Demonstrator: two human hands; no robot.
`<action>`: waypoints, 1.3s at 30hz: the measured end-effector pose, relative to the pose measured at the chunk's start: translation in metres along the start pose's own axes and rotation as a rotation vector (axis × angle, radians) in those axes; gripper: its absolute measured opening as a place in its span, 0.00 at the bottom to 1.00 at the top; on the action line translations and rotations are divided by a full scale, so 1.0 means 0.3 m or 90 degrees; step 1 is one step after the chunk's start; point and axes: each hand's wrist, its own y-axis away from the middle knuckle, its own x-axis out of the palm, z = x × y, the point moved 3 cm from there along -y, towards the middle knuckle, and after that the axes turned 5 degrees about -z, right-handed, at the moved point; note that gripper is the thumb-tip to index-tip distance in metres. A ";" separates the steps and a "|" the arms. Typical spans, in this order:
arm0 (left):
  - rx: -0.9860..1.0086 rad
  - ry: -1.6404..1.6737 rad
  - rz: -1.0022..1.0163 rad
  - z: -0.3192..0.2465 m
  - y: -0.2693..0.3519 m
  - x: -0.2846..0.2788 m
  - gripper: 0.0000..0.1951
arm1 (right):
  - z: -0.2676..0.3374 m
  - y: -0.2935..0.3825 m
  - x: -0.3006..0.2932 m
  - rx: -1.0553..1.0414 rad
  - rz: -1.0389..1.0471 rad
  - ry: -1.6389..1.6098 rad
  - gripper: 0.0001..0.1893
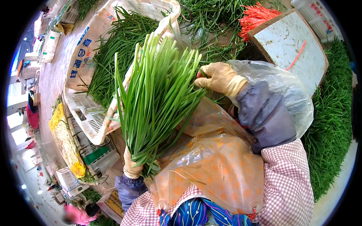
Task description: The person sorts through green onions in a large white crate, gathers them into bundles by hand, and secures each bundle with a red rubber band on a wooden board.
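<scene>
A large bunch of garlic chives (pixel 158 93) fans out in front of me, pale cut stem ends pointing away and leaf tips towards me. My left hand (pixel 133 163), in a beige glove, is wrapped around its leafy lower end, with most of the fingers hidden behind the leaves. At the bunch's right edge is my right hand (pixel 219 77), gloved alike, with thumb and fingers curled close to the leaves. Whether a leaf is pinched between them cannot be made out. Under the bunch, a translucent dotted plastic apron (pixel 209 169) covers my lap.
A white plastic crate (pixel 84 101), lined with a printed sack (pixel 80 59), holds more chives (pixel 121 48) at left. Red ties (pixel 258 18) lie by a white-topped board (pixel 291 42). Clear plastic (pixel 282 84) bulges behind my right arm. Chives (pixel 328 121) are massed at right.
</scene>
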 end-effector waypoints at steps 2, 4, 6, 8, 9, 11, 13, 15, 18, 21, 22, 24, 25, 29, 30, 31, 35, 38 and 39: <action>0.012 0.000 0.011 0.011 -0.007 -0.003 0.27 | -0.060 -0.017 0.065 -0.039 -0.135 0.064 0.10; 0.021 -0.030 0.017 0.013 -0.002 -0.009 0.27 | -0.164 -0.034 0.063 -0.045 -0.307 0.031 0.11; 0.036 -0.087 0.036 -0.011 -0.007 0.000 0.27 | -0.319 -0.043 -0.010 0.103 -0.326 -0.146 0.13; 0.024 -0.102 0.029 -0.012 -0.008 -0.010 0.26 | -0.324 -0.050 -0.028 0.261 -0.204 -0.526 0.22; 0.015 -0.109 0.032 -0.014 -0.008 -0.008 0.26 | -0.333 -0.060 -0.015 0.272 -0.093 -0.519 0.24; 0.026 -0.132 0.051 -0.022 -0.014 -0.003 0.26 | -0.230 -0.051 0.001 0.236 0.087 -0.474 0.23; 0.042 -0.147 0.058 -0.032 -0.019 0.003 0.26 | -0.178 -0.082 0.049 -0.135 0.202 -0.279 0.13; 0.058 -0.142 0.049 -0.027 -0.020 0.005 0.26 | -0.139 -0.050 0.061 -0.064 0.196 -0.239 0.09; 0.009 -0.070 0.015 0.003 -0.007 -0.018 0.26 | -0.105 -0.043 0.050 -0.070 0.093 -0.346 0.10; -0.047 0.036 -0.014 0.030 -0.003 -0.022 0.26 | -0.176 -0.024 -0.001 -0.018 -0.109 -0.478 0.11; -0.009 -0.009 0.000 0.025 -0.005 -0.019 0.25 | -0.245 -0.028 -0.019 0.080 -0.198 -0.561 0.12; 0.072 -0.097 0.032 0.009 -0.015 -0.011 0.25 | -0.401 -0.015 -0.061 0.276 -0.361 -0.665 0.13; 0.062 -0.107 0.034 0.007 -0.016 -0.012 0.24 | -0.426 -0.002 -0.078 0.376 -0.430 -0.689 0.14; 0.013 -0.077 0.011 0.006 -0.006 -0.013 0.23 | -0.174 -0.024 -0.022 0.317 0.054 -0.482 0.20; 0.030 -0.088 0.028 0.000 -0.013 -0.008 0.23 | -0.161 -0.030 -0.004 0.168 0.107 -0.416 0.19; 0.046 -0.101 0.043 -0.006 -0.017 -0.006 0.23 | -0.145 -0.034 0.028 0.019 0.158 -0.347 0.18; 0.053 -0.126 0.023 -0.004 -0.010 -0.009 0.24 | -0.152 -0.061 0.056 0.016 -0.021 -0.394 0.14; -0.006 -0.082 0.025 0.013 0.005 -0.016 0.27 | -0.370 -0.022 0.099 0.275 -0.239 -0.870 0.17; 0.000 -0.058 0.007 0.007 -0.002 0.001 0.28 | -0.471 -0.003 0.142 0.325 -0.219 -1.067 0.18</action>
